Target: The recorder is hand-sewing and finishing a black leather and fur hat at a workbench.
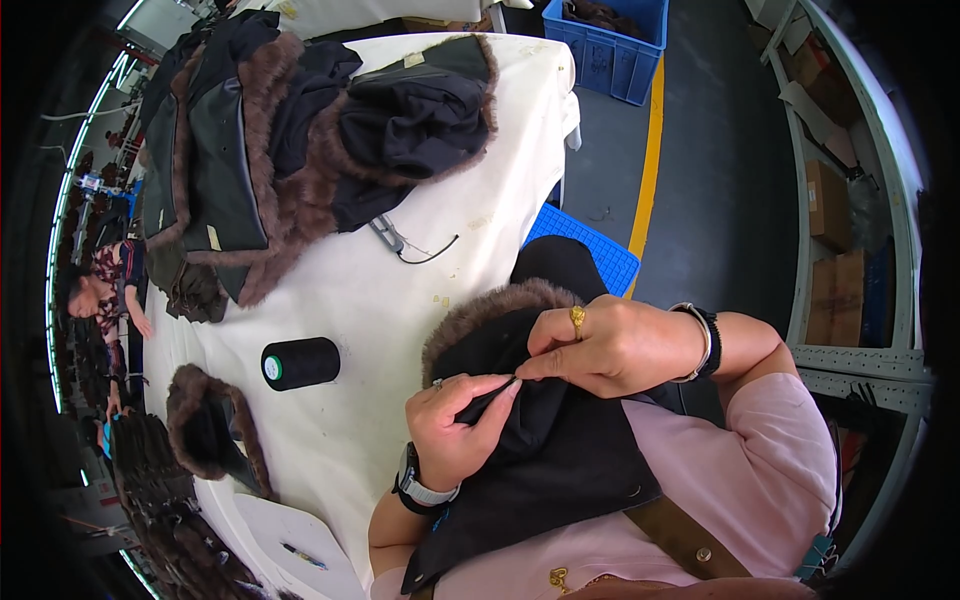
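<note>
A black garment with brown fur trim (600, 450) lies across my lap and up against the white table's edge. My left hand (455, 425) is closed, pinching a fold of its black cloth between thumb and forefinger. Right at that fold, the thumb and forefinger of my right hand (615, 345) are pressed together, touching the left fingertips. Whatever is between the right fingertips is too small to make out. The brown fur edge (490, 312) curves behind both hands.
On the white table (400, 310) are a black thread cone (301, 363), scissors-like snips (386, 234), a fur-trimmed piece (215, 420), a pen (304, 556) and piled fur-trimmed garments (230, 160). Blue crates (608, 50) stand beyond; shelving (850, 370) is at right. Another person (105, 290) works at far left.
</note>
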{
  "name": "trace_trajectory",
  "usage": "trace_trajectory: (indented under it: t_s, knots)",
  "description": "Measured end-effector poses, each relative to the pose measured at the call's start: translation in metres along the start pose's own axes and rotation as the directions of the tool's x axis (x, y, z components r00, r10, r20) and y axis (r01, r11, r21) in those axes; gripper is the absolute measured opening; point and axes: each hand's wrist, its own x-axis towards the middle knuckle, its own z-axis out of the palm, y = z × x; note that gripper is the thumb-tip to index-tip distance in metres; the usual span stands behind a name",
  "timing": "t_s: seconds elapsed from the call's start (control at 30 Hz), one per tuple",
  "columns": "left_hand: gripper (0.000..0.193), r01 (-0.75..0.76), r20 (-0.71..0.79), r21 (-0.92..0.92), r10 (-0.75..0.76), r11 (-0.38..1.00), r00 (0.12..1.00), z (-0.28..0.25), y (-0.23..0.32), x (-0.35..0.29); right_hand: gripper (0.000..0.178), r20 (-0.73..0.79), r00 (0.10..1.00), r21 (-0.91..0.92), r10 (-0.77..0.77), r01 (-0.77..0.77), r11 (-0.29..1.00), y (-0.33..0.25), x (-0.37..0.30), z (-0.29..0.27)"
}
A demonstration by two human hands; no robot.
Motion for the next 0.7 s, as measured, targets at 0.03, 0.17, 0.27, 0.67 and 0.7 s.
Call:
trace_trajectory:
  t_s: [0.03, 0.17, 0.27, 0.67, 0.7]
  knots:
    - [0.014, -0.02, -0.014, -0.007, 0.02, 1.0, 1.0, 0.0007, -0.0007, 0.0, 0.031, 0.0, 1.0, 0.0, -0.001, 0.001, 1.0, -0.0001, 0.0002, -0.0002]
    - [0.014, -0.019, -0.016, -0.008, 0.018, 1.0, 1.0, 0.0009, -0.0002, 0.0005, 0.031, 0.013, 1.0, -0.005, 0.004, -0.004, 1.0, -0.001, 0.0008, -0.0011]
    - [0.014, -0.015, -0.022, -0.014, 0.015, 1.0, 1.0, 0.0013, -0.0002, 0.0002, 0.031, 0.017, 1.0, -0.014, 0.005, -0.004, 1.0, -0.0008, 0.0002, -0.0007]
    - [0.015, -0.028, -0.024, -0.003, 0.028, 1.0, 0.999, 0.0014, -0.0014, -0.0014, 0.031, 0.017, 1.0, -0.048, -0.018, 0.019, 0.999, -0.0023, 0.0013, 0.0001]
    - [0.015, -0.027, -0.029, -0.007, 0.027, 1.0, 0.999, 0.0014, -0.0014, -0.0014, 0.032, 0.02, 1.0, -0.055, -0.01, 0.011, 0.998, -0.0025, 0.0012, 0.0002]
